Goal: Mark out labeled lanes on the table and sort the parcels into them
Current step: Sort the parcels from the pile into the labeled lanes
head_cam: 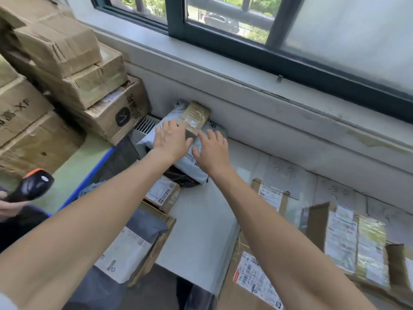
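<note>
Step in hand, as I read it: lifting the next parcel off the pile at the far end of the white table so it can go to a lane. The small brown cardboard box wrapped in clear tape sits on top of a grey plastic mailer bag, hard up against the wall under the window, w/ more dark bags underneath.

Grip: neither hand has it yet. Left hand lies flat w/ fingers spread on the mailer, fingertips at the box's left edge; can't tell if they actually touch it. Right hand is also spread, fingers straight, just short of the box's near right corner. So the box lies ahead of and between both hands, nothing pinched or wrapped.

To do it well, prob:
- slide a hand to each long side and squeeze, don't claw from the top; the tape looks slick
- lift straight up & toward the body, since the wall blocks any push forward
- mind the mailer below; it's soft & sloped, so it may shift or drag along w/ the box
- turn the address label up before choosing a lane

The handwritten paper labels lie on the table to the right along the wall, w/ several labelled boxes laid near them, so sorting looks partly done. At far left another person's hand holds a black-and-orange handheld scanner, beside stacked brown cartons
</note>
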